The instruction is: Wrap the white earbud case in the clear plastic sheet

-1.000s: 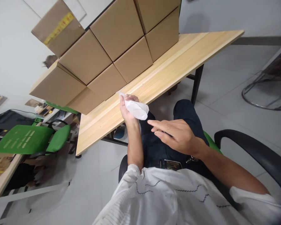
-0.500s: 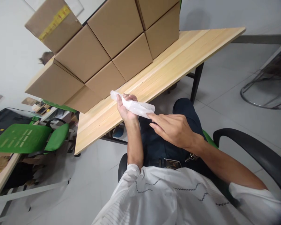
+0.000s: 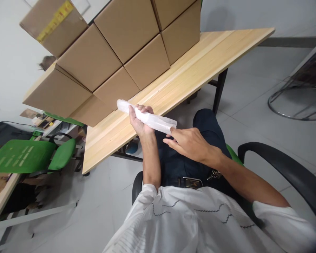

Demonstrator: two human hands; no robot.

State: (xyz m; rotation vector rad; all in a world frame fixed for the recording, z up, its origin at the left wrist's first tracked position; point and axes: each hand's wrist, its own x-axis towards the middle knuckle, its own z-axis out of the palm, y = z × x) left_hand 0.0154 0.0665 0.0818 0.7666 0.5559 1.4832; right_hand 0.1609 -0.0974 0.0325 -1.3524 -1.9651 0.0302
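Observation:
A long, white, translucent wrapped bundle (image 3: pixel 154 121) slants across the middle of the head view, above my lap. My left hand (image 3: pixel 142 121) is wrapped round its middle, with the thumb on the near side and fingertips over the far side. The bundle's upper left end sticks out past my thumb, over the table. At its lower right end is my right hand (image 3: pixel 189 142), its index fingertip at or inside the end opening, where the tip is partly hidden. The other fingers of my right hand are bent and apart, with nothing seen between them.
Stacked cardboard boxes (image 3: pixel 126 31) stand along the far side of the wooden table (image 3: pixel 184 82). A green chair (image 3: pixel 23 156) is at the left, and a metal-framed round stand (image 3: pixel 297 102) at the right. A person's hair (image 3: pixel 47 62) shows behind the boxes.
The bundle has slid up and left through my left hand, so more of it sticks out past the thumb. My right hand has turned slightly, its index fingertip now at the bundle's end.

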